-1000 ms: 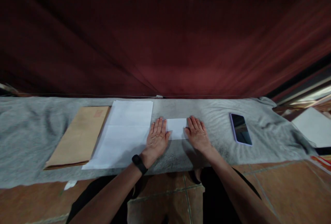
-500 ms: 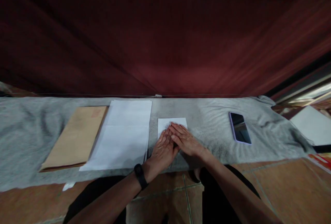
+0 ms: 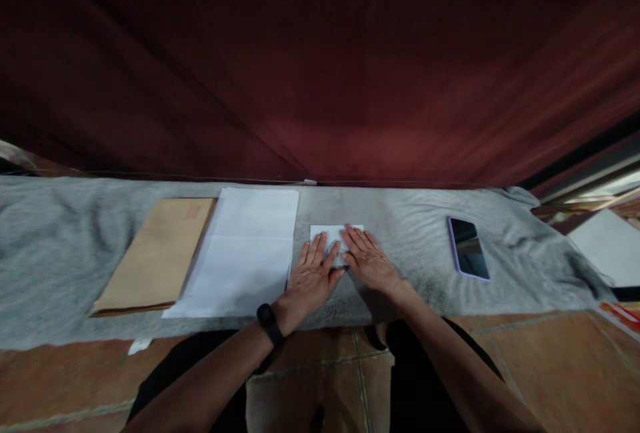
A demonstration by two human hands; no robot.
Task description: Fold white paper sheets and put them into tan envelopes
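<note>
A small folded white paper (image 3: 330,233) lies on the grey cloth (image 3: 410,233) in front of me. My left hand (image 3: 311,276) rests flat on its left part, fingers stretched out. My right hand (image 3: 370,261) lies flat on its right part, fingers also extended. The two hands sit side by side, nearly touching, and cover most of the paper. A black band is on my left wrist.
Left of the hands lie a stack of white sheets (image 3: 245,253) and a brown envelope (image 3: 160,253). A phone (image 3: 468,256) with a lilac case rests to the right. A dark red curtain (image 3: 320,66) hangs behind. More white paper (image 3: 605,246) is at far right. Tiled floor lies below.
My hands went from the paper's outer edges to its middle, then spread slightly apart again while staying flat on it. The view shifted a little.
</note>
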